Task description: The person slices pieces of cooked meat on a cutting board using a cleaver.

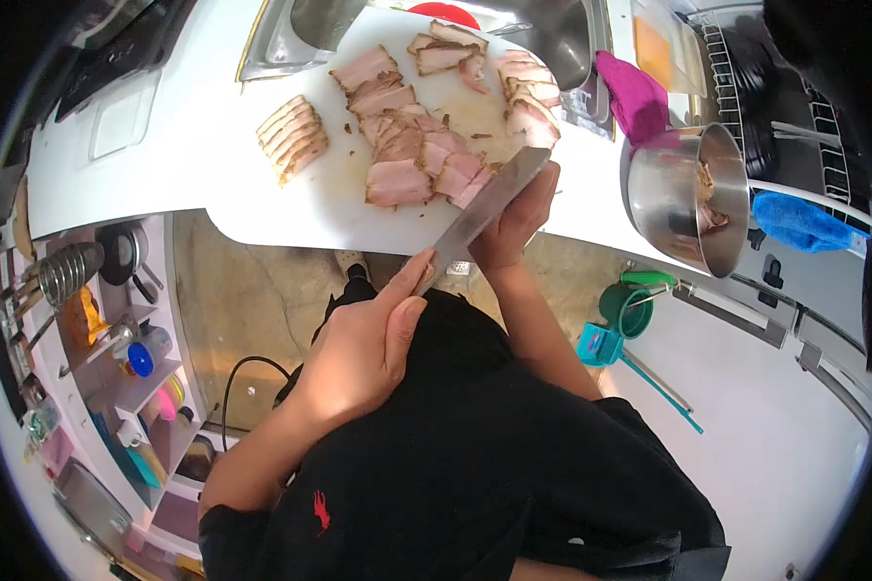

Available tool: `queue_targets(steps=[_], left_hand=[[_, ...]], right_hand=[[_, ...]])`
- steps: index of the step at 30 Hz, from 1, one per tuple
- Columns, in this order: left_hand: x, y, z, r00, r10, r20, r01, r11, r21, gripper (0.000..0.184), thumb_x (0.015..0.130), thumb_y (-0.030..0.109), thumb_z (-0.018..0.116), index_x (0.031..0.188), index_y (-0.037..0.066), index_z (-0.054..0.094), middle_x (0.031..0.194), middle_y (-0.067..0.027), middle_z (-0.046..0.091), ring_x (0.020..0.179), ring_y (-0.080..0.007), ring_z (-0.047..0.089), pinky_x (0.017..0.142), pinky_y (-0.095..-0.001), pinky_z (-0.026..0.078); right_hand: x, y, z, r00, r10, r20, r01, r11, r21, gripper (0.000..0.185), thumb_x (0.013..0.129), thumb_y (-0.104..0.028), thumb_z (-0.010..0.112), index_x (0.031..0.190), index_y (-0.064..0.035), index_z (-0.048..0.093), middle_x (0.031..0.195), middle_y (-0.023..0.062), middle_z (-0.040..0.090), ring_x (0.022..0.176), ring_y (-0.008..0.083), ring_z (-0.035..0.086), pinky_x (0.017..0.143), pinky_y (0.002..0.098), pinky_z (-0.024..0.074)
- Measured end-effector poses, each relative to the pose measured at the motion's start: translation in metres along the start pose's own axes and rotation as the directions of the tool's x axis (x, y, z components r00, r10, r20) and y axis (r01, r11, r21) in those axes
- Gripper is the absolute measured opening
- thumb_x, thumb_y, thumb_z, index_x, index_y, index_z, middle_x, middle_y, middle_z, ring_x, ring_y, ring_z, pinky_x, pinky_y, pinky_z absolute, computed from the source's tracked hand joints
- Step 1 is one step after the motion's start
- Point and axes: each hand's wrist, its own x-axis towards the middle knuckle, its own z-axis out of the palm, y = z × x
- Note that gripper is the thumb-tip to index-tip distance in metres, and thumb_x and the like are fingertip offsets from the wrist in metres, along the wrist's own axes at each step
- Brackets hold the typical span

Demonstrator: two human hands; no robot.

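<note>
Sliced meat (pixel 397 179) lies in several groups on a white cutting board (pixel 334 213), pale pink in the middle of each slice and browned along the edges. Its longest group runs down the middle of the board as an overlapping, fanned row, with broad, flat, roughly rectangular faces turned up nearest the person. To the left, a separate stack (pixel 293 140) shows mostly narrow, striped edges packed close together; another cluster (pixel 446 50) sits near the far side, and a further row (pixel 531 95) lies along the right side. Small dark crumbs are scattered between them, and the board's smooth surface has a yellowish, greasy-looking smear.

At the near edge of the board, a knife (pixel 489 208) with a broad, flat, grey metal blade slants up to the right, its blade overlapping the view of the nearest slices. The left hand (pixel 363 339) has its fingers clamped on the handle, back of the hand upward, thumb lying alongside, forearm rising from the lower left. The right hand (pixel 518 221) is bent beside the blade, partly hidden by it; whether its fingers are together or touch the metal, I cannot tell.
</note>
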Motion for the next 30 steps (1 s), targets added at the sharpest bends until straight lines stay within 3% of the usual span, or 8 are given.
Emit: queue_targets(steps=[3, 7, 10, 16, 22, 25, 30], left_hand=[[-0.008, -0.006, 0.006, 0.999, 0.034, -0.023, -0.033, 0.999, 0.016, 0.046, 0.102, 0.027, 0.04, 0.144, 0.008, 0.038, 0.067, -0.0229, 0.057, 0.065, -0.0437, 0.058, 0.063, -0.0484, 0.045], [-0.014, 0.0, 0.005, 1.0, -0.006, -0.012, 0.007, 0.998, 0.06, 0.046, 0.101, 0.027, 0.042, 0.144, 0.009, 0.038, 0.07, -0.0234, 0.061, 0.067, -0.0442, 0.06, 0.063, -0.0503, 0.046], [-0.016, 0.002, 0.008, 0.999, -0.031, -0.012, 0.032, 0.997, 0.068, 0.046, 0.101, 0.028, 0.042, 0.143, 0.009, 0.039, 0.07, -0.0242, 0.061, 0.067, -0.0445, 0.06, 0.063, -0.0508, 0.046], [-0.016, 0.002, 0.012, 0.998, -0.056, -0.016, 0.057, 0.995, 0.087, 0.045, 0.101, 0.027, 0.043, 0.142, 0.008, 0.04, 0.068, -0.0248, 0.061, 0.066, -0.0451, 0.06, 0.061, -0.052, 0.046], [-0.01, 0.003, 0.012, 0.999, -0.025, -0.023, 0.027, 0.997, 0.077, 0.044, 0.101, 0.025, 0.043, 0.14, 0.004, 0.041, 0.066, -0.0265, 0.059, 0.064, -0.0465, 0.06, 0.06, -0.053, 0.046], [-0.004, 0.011, 0.006, 0.998, -0.067, 0.019, 0.067, 0.997, 0.044, 0.043, 0.101, 0.023, 0.044, 0.138, 0.001, 0.042, 0.066, -0.0278, 0.059, 0.064, -0.0473, 0.06, 0.06, -0.0534, 0.046], [0.011, 0.01, 0.008, 1.0, 0.008, -0.022, -0.007, 1.0, 0.017, 0.042, 0.101, 0.024, 0.043, 0.135, 0.0, 0.045, 0.067, -0.0284, 0.06, 0.064, -0.0476, 0.06, 0.061, -0.0543, 0.046]], right_hand=[[-0.004, 0.01, 0.004, 0.997, -0.073, -0.027, 0.072, 0.997, -0.029, 0.013, 0.082, 0.003, 0.046, 0.094, 0.0018, 0.047, 0.085, 0.0172, 0.044, 0.075, 0.0331, 0.045, 0.066, 0.04, 0.0387], [-0.004, 0.006, 0.001, 0.999, -0.029, -0.024, 0.03, 0.999, 0.034, 0.015, 0.083, 0.002, 0.047, 0.098, 0.0014, 0.047, 0.086, 0.0169, 0.043, 0.074, 0.0322, 0.044, 0.065, 0.039, 0.0379], [-0.006, 0.006, 0.0, 0.999, 0.041, -0.027, -0.038, 0.995, 0.093, 0.023, 0.082, -0.012, 0.058, 0.097, 0.0036, 0.048, 0.092, 0.0127, 0.044, 0.08, 0.0276, 0.046, 0.073, 0.0362, 0.0398], [-0.006, 0.011, 0.0, 0.998, -0.057, 0.0, 0.057, 0.998, 0.028, 0.022, 0.082, -0.01, 0.058, 0.096, 0.0034, 0.048, 0.092, 0.0127, 0.044, 0.08, 0.0278, 0.047, 0.07, 0.0375, 0.0403], [-0.003, 0.005, -0.001, 1.0, -0.012, 0.013, 0.012, 0.999, 0.036, 0.022, 0.083, -0.012, 0.057, 0.095, 0.0035, 0.047, 0.091, 0.0151, 0.045, 0.078, 0.0318, 0.048, 0.068, 0.0402, 0.0404], [-0.003, 0.007, 0.0, 1.0, -0.013, 0.001, 0.013, 1.0, 0.001, 0.004, 0.088, -0.001, 0.047, 0.091, -0.0002, 0.047, 0.085, 0.0154, 0.046, 0.075, 0.031, 0.048, 0.068, 0.0385, 0.0416], [0.0, 0.001, 0.001, 1.0, 0.018, -0.025, -0.016, 0.998, 0.058, 0.006, 0.087, 0.001, 0.045, 0.093, 0.0004, 0.048, 0.085, 0.0163, 0.047, 0.074, 0.0315, 0.049, 0.068, 0.0387, 0.0424]])
